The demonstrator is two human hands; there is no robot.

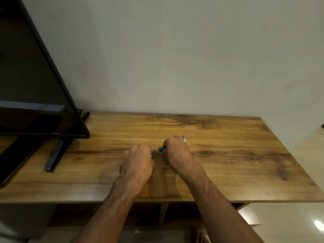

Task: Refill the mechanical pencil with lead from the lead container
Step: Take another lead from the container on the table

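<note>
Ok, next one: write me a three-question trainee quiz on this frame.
1. True or false: the right hand holds the pencil.
2. What stands at the table's left end? A) lamp B) TV C) books
3. Fill in: the pencil's visible tip is ____ in colour.
Key: 1 true; 2 B; 3 green.
</note>
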